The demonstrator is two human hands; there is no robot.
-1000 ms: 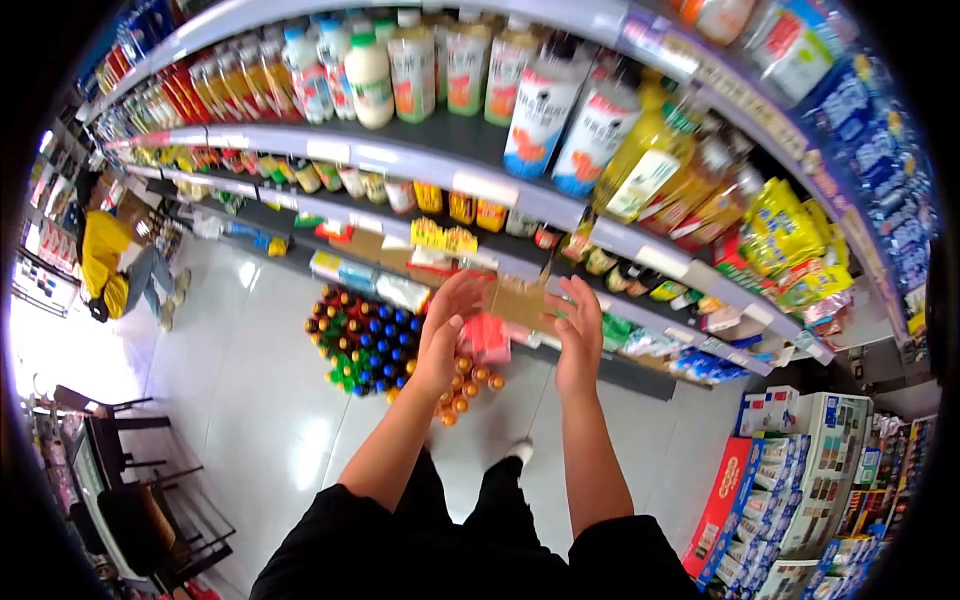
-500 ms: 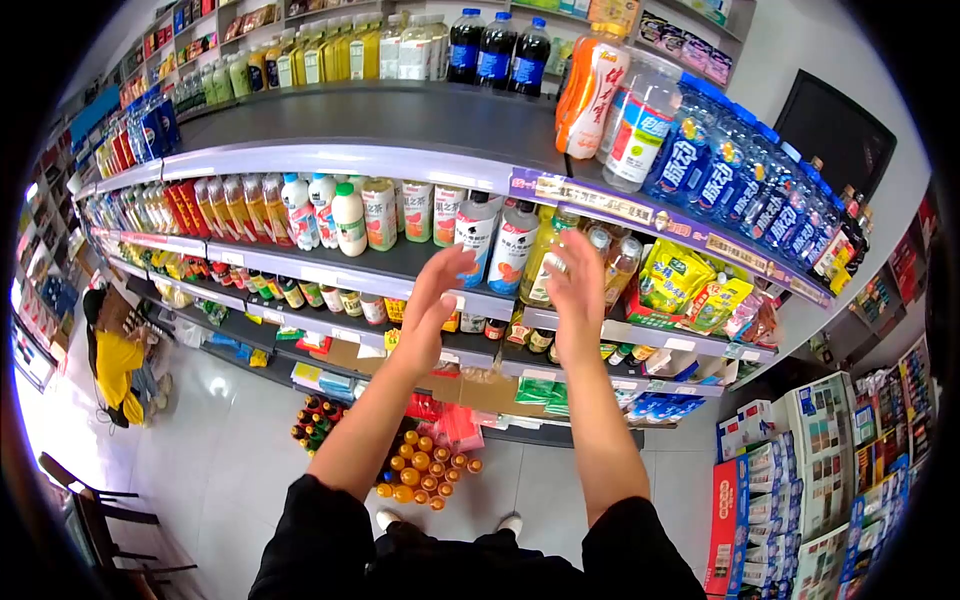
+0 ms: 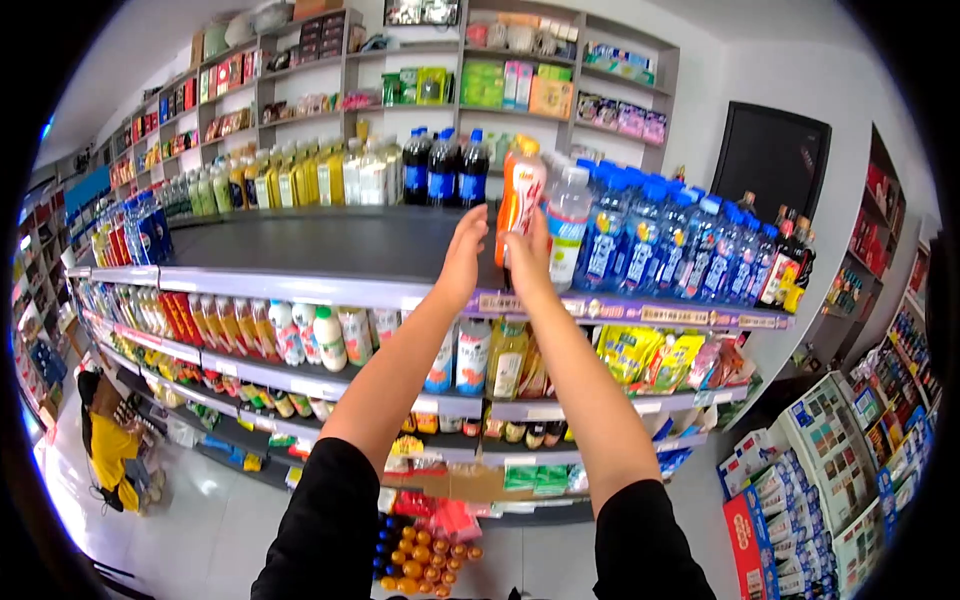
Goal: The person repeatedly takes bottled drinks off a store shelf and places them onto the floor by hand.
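An orange-and-white drink bottle stands upright near the front edge of the top shelf. My left hand is just left of it, open, fingers stretched upward, with a gap between palm and bottle. Over the bottle's lower right part is my right hand, fingers up and thumb apart, holding nothing; whether it touches the bottle I cannot tell. Close by on the right stands a clear bottle with a blue, white and yellow-green label. Dark bottles with blue caps are behind, to the left.
Blue-capped drink bottles line the shelf's right part. A dark shelf top stretches leftward. Lower shelves hold drinks and yellow packets. Orange-capped bottles are on the floor. A person in yellow is at far left.
My view has tilted up towards the top shelf. Both hands have moved up from in front of the second shelf to beside the orange-and-white bottle, and closer together.
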